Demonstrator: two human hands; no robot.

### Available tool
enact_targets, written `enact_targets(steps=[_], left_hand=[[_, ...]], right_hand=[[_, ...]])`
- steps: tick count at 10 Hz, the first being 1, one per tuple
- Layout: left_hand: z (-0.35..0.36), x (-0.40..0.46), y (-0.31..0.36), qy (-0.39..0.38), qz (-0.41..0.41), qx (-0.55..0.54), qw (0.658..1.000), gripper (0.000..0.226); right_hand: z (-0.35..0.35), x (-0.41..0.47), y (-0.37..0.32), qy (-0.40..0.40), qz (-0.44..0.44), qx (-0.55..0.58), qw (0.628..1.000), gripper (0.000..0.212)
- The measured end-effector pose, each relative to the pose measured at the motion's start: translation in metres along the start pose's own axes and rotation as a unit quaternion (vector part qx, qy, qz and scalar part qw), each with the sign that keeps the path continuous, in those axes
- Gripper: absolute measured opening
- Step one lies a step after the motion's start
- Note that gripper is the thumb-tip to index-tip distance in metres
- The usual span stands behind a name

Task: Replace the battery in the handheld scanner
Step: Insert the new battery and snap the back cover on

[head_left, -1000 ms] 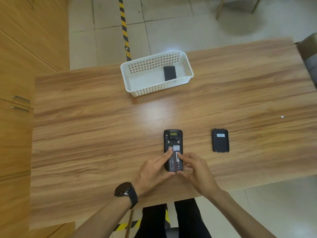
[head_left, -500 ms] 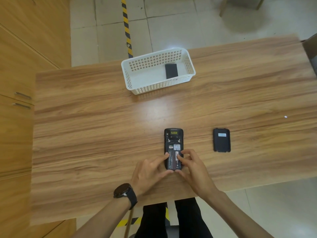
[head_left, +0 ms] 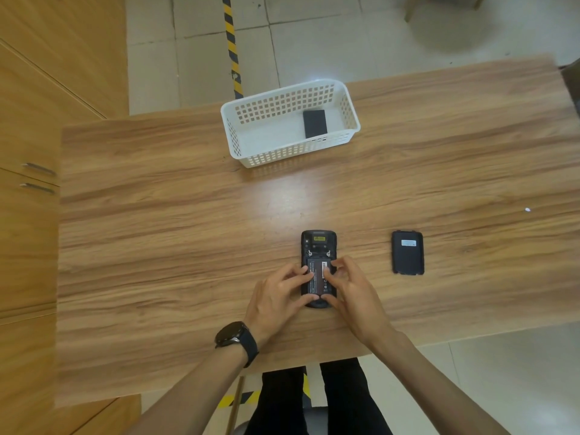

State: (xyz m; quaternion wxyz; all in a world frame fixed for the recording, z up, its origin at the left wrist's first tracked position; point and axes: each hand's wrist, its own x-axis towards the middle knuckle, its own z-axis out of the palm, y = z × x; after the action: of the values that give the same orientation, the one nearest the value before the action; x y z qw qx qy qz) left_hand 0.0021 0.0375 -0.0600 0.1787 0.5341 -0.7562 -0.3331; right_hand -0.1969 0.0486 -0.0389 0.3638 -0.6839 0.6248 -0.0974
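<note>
The black handheld scanner (head_left: 318,246) lies face down on the wooden table (head_left: 157,246), its back open. A battery (head_left: 317,277) with a white label sits in the bay. My left hand (head_left: 276,296) and my right hand (head_left: 351,290) flank the scanner, fingertips pressing on the battery and thumbs at its near end. The scanner's black back cover (head_left: 407,253) lies flat on the table to the right. Another black battery (head_left: 314,123) lies inside the white basket (head_left: 251,152) at the far side.
Wooden cabinets (head_left: 28,152) with metal handles stand along the left. The table's near edge runs just behind my wrists. A yellow-black floor stripe (head_left: 231,45) passes beyond the basket. A small white speck (head_left: 527,210) lies on the table at the right.
Both hands slid a little further up over the battery, fingers now spread across its upper part. Scanner, cover and basket have stayed in place.
</note>
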Motion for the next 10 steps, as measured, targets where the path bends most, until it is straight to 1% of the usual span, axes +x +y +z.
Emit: enact_targets(steps=[1,2,3,4,5,6,7,8,9,10], left_hand=[[0.002,-0.001,-0.001,-0.002,0.001,-0.008,1.0,0.045],[0.003,-0.001,-0.002,-0.009,-0.002,-0.01,1.0,0.04],[0.002,0.001,-0.002,-0.02,-0.003,-0.015,1.0,0.034],[0.003,0.002,-0.004,-0.026,0.002,-0.003,1.0,0.033],[0.004,0.001,-0.003,-0.017,0.012,0.023,1.0,0.034],[0.004,0.0,-0.002,-0.018,0.02,0.059,0.998,0.036],[0.002,0.001,0.0,-0.017,0.025,0.08,0.996,0.038],[-0.002,0.003,0.002,-0.005,0.014,0.078,0.997,0.045],[-0.007,0.006,0.003,-0.005,0.011,0.08,0.997,0.046],[-0.009,0.007,0.002,-0.012,0.009,0.084,0.996,0.046]], right_hand=[[-0.002,0.005,0.003,-0.023,0.014,0.018,0.999,0.041],[-0.001,0.006,0.008,-0.01,0.008,-0.009,1.0,0.04],[-0.007,0.004,-0.001,0.023,0.048,0.072,0.996,0.032],[-0.004,0.005,0.002,0.028,0.068,0.122,0.99,0.033],[-0.007,0.003,0.001,0.022,0.053,0.113,0.992,0.035],[-0.008,0.001,0.0,0.018,-0.006,0.033,0.999,0.034],[-0.01,0.002,0.0,0.005,-0.035,-0.041,0.999,0.033],[-0.023,0.005,0.002,-0.025,-0.028,-0.053,0.998,0.035],[-0.051,0.018,0.015,0.042,0.01,-0.011,0.999,0.023],[-0.079,0.031,0.049,0.141,0.111,-0.021,0.984,0.018]])
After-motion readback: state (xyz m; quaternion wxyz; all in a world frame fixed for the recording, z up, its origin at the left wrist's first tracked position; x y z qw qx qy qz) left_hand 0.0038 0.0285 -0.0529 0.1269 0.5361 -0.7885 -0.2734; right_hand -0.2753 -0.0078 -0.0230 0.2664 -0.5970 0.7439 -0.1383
